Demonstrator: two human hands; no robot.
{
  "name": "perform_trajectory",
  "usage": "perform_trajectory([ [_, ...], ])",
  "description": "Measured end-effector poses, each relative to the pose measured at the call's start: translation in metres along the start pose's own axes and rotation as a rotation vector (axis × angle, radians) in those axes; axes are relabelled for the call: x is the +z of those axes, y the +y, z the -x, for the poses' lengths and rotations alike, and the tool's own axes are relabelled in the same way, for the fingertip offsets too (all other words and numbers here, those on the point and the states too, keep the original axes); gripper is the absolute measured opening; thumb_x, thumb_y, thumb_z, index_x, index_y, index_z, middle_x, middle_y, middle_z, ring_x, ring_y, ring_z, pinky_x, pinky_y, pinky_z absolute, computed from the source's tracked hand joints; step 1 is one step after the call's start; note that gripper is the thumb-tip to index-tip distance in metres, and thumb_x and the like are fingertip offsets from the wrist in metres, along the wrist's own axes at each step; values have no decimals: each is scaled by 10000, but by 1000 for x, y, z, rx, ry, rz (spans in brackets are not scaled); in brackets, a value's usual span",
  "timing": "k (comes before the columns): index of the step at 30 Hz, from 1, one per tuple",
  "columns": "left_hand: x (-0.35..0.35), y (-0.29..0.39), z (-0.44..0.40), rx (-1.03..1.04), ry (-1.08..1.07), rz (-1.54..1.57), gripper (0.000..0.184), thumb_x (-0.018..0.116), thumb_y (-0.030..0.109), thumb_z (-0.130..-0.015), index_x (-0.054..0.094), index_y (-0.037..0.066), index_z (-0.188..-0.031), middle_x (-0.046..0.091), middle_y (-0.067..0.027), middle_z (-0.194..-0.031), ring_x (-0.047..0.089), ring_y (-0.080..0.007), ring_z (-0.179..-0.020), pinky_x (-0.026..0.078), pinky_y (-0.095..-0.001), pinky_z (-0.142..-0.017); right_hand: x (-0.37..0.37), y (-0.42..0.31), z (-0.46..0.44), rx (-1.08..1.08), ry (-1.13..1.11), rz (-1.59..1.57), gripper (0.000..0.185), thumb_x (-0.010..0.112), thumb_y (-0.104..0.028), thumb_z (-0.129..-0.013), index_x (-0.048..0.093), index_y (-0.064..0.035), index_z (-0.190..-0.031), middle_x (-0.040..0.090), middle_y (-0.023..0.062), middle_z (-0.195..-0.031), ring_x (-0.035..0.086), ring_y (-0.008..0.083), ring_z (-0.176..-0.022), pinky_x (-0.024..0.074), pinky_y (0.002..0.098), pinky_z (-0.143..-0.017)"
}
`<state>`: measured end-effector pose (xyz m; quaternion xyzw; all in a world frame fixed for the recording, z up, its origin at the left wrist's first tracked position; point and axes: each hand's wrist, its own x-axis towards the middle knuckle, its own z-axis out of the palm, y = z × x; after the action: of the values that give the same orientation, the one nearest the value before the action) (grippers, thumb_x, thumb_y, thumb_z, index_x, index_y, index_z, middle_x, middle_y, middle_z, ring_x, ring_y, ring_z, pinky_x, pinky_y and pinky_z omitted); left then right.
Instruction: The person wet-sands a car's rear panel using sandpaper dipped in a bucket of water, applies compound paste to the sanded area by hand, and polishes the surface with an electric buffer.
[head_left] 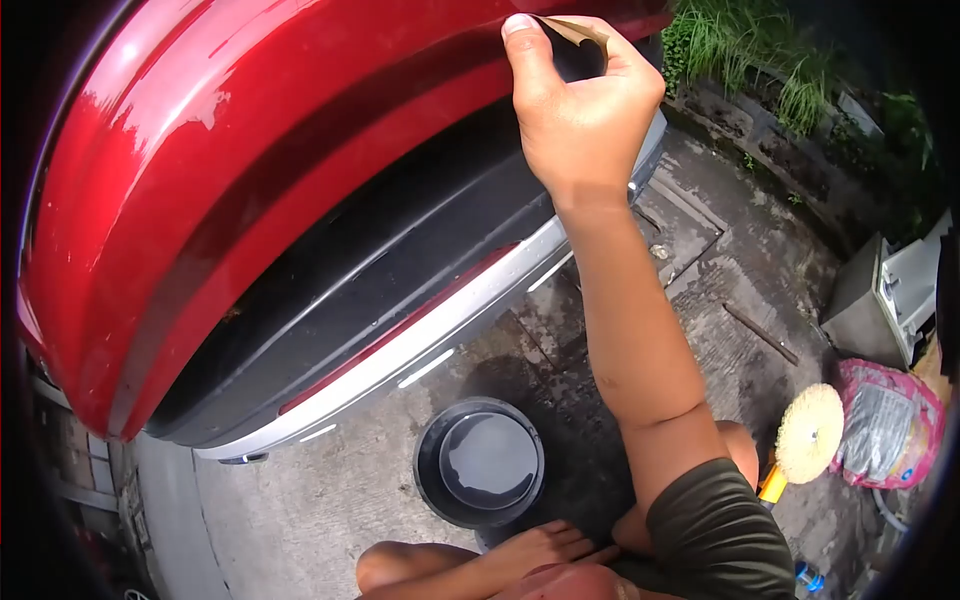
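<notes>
My right hand (585,125) is raised against the red car's rear body panel (330,75), at the top of the view. Between its thumb and fingers is a bent brown sheet with a dark inner face, which looks like sandpaper (572,30). The fingertips' contact with the paint is partly hidden. Low in the view, my left hand (545,545) lies flat near my knees with its fingers stretched out and holds nothing. Just beyond it stands a round black bucket (430,480) of water.
Below the red panel run the car's black and silver bumper parts (400,235). To the right on the concrete are a fluffy cream pad (810,433) with a yellow handle, a pink plastic bag (890,410), a stick (760,333) and a grey box (868,300). Grass (745,55) grows behind.
</notes>
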<state>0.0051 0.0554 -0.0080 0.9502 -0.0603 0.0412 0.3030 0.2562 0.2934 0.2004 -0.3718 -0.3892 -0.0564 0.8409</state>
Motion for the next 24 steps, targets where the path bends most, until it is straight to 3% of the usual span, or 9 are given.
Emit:
perform_trajectory([
  [2, -1, 0, 0, 2, 22, 18, 677, 579, 155, -848, 516, 42, -1512, 617, -48, -979, 656, -196, -924, 526, -312, -843, 3, 11, 8, -135, -33, 80, 165, 842, -95, -871, 714, 8, -855, 694, 66, -751, 641, 138, -672, 526, 288, -660],
  [3, -1, 1, 1, -1, 6, 6, 676, 578, 152, -849, 515, 43, -1514, 617, -48, -979, 656, -197, -922, 527, -313, -841, 1, 12, 6, -182, -62, 16, 112, 812, -61, -891, 766, 38, -917, 768, 64, -877, 678, 99, -782, 539, 247, -768],
  [7, -6, 2, 3, -8, 39, 3, 681, 575, 146, -851, 506, 45, -1521, 615, -50, -979, 656, -202, -920, 529, -315, -837, -18, 17, -13, 47, 56, -52, 164, 821, -120, -884, 767, 33, -905, 769, 53, -860, 672, 101, -803, 540, 277, -790],
  [18, -14, -1, 11, -37, 24, 53, 704, 576, 158, -844, 485, 26, -1530, 600, -57, -980, 652, -212, -932, 522, -325, -848, -4, 14, -2, -170, 33, 183, 211, 847, -143, -879, 767, 46, -930, 762, 56, -854, 664, 108, -810, 535, 274, -802],
  [20, -19, -1, 11, -43, 16, 63, 705, 577, 159, -846, 482, 27, -1533, 598, -56, -979, 649, -211, -930, 521, -326, -845, -5, 21, -7, -157, 27, 48, 195, 843, -128, -883, 767, 45, -930, 764, 59, -855, 663, 106, -809, 535, 271, -799],
  [21, -20, -1, 11, -37, 8, 34, 703, 577, 158, -848, 483, 27, -1532, 599, -56, -979, 649, -209, -928, 520, -325, -842, -8, 18, -8, -32, 26, 48, 195, 844, -124, -887, 765, 49, -933, 766, 62, -858, 664, 104, -811, 535, 270, -802],
  [24, -19, -2, 9, -21, 10, -4, 697, 578, 158, -852, 486, 30, -1530, 602, -56, -981, 648, -206, -924, 516, -320, -834, 2, 12, 3, -182, 44, 105, 146, 825, -97, -859, 746, 25, -877, 763, 89, -798, 697, 139, -734, 560, 296, -753],
])
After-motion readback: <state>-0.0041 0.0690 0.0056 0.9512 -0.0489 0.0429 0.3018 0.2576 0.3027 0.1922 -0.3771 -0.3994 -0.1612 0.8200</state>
